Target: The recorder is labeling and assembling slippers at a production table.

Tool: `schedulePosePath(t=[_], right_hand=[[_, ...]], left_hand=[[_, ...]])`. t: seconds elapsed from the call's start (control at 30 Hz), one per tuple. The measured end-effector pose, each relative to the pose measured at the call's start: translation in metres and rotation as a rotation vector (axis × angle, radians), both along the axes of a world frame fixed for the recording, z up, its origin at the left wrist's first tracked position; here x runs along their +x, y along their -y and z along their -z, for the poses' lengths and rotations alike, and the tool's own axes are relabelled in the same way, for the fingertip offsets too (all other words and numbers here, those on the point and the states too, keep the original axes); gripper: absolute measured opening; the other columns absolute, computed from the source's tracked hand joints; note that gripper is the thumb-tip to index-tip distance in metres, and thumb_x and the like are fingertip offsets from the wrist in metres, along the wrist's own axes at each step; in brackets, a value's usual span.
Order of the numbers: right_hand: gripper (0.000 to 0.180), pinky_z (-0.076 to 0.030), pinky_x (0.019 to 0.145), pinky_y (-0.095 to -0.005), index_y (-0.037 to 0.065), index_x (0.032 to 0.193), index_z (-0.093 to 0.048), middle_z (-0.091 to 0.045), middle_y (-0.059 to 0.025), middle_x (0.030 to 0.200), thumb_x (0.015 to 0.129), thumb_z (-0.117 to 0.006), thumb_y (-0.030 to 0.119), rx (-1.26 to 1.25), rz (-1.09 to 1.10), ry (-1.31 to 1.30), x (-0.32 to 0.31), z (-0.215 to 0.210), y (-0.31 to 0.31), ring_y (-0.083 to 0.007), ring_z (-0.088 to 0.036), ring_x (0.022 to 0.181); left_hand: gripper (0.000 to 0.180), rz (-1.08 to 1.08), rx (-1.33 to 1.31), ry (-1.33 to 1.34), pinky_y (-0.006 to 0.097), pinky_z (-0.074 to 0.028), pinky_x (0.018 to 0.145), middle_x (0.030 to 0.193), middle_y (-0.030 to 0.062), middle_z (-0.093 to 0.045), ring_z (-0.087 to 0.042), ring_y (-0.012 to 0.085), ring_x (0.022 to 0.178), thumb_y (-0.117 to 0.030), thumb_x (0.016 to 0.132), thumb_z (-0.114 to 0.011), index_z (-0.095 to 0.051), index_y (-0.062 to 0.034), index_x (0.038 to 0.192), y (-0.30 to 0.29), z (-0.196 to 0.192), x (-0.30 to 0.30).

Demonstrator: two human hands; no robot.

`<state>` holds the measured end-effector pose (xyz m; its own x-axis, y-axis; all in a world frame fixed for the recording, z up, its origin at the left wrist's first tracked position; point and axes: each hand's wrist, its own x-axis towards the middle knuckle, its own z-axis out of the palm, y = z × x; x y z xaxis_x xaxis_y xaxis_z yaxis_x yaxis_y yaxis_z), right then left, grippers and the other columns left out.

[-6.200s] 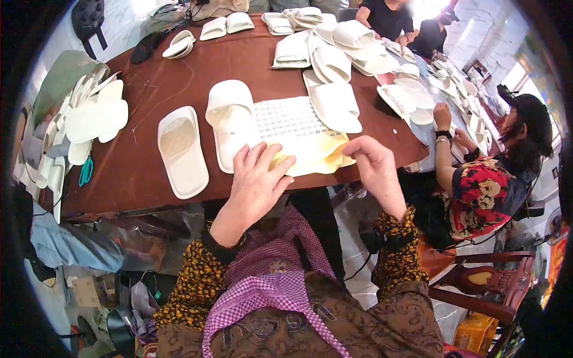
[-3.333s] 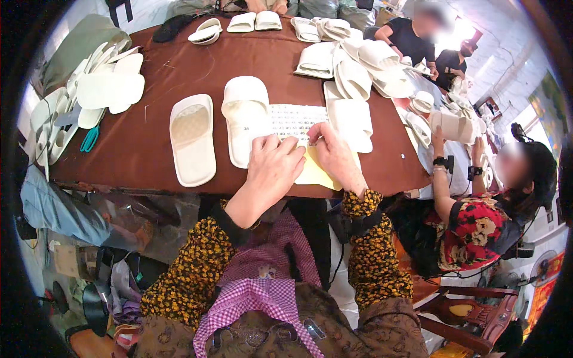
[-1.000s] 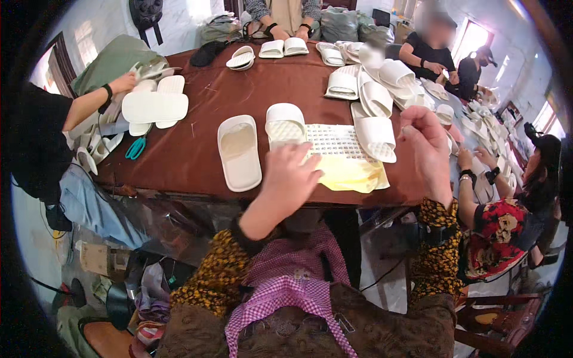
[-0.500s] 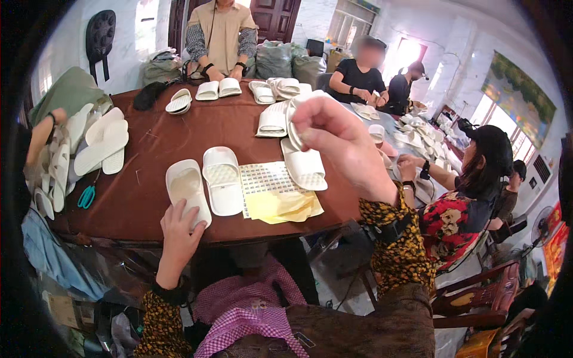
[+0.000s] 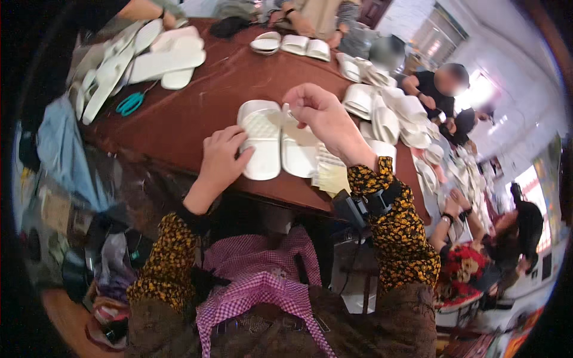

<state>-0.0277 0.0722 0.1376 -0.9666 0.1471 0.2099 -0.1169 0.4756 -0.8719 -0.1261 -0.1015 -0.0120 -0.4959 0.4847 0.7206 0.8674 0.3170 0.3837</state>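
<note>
On the brown tablecloth [image 5: 197,110], head view, two white slippers lie side by side: L slipper [image 5: 262,160] & R slipper [image 5: 298,156]. L hand [image 5: 222,156] touches the L slipper's outer edge, fingers & thumb apart. R hand [image 5: 319,113] is over the R slipper's upper end, thumb & index tips together; too blurry to say what's between. Yellowish label sheet [image 5: 330,173] just right, partly behind R wrist. Teal-handled scissors [image 5: 130,104] far L, nr white slipper pile [image 5: 173,63].

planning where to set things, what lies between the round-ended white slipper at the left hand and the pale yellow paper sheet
Between them, the head view shows a second round-ended white slipper, its far end partly hidden by the right hand.
</note>
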Motion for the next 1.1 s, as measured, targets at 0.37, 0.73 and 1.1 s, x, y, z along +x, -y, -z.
schedulePosePath(t=[0.37,0.73,1.1], right_hand=[[0.018,-0.045,0.067,-0.0284,-0.001,0.09,-0.059,-0.06,-0.0063,0.08,0.077,-0.046,-0.004,0.138,-0.086,0.22,-0.037,0.074,-0.002,-0.0155,-0.056,0.075],[0.018,-0.048,0.071,-0.0347,-0.002,0.091,-0.057,-0.063,-0.015,0.08,0.08,-0.044,-0.002,0.286,-0.067,0.165,-0.034,0.078,-0.001,-0.0249,-0.061,0.078],[0.015,-0.049,0.069,-0.0402,-0.001,0.091,-0.058,-0.063,-0.02,0.078,0.081,-0.047,0.001,0.377,-0.025,0.062,-0.037,0.085,-0.001,-0.0347,-0.063,0.078]], left_hand=[[0.028,0.009,0.014,0.043,0.039,-0.037,0.085,0.109,0.0041,-0.06,-0.053,0.0241,0.102,-0.022,0.076,-0.066,-0.063,-0.0077,0.1,0.002,0.004,0.011],[0.021,0.021,0.035,0.005,0.039,-0.037,0.085,0.107,0.0038,-0.061,-0.054,0.0242,0.101,-0.018,0.076,-0.064,-0.063,-0.0109,0.096,0.002,0.002,0.012],[0.024,0.052,-0.039,-0.051,0.04,-0.035,0.086,0.112,0.0024,-0.059,-0.054,0.023,0.103,-0.013,0.077,-0.059,-0.068,-0.0226,0.097,0.002,0.003,0.011]])
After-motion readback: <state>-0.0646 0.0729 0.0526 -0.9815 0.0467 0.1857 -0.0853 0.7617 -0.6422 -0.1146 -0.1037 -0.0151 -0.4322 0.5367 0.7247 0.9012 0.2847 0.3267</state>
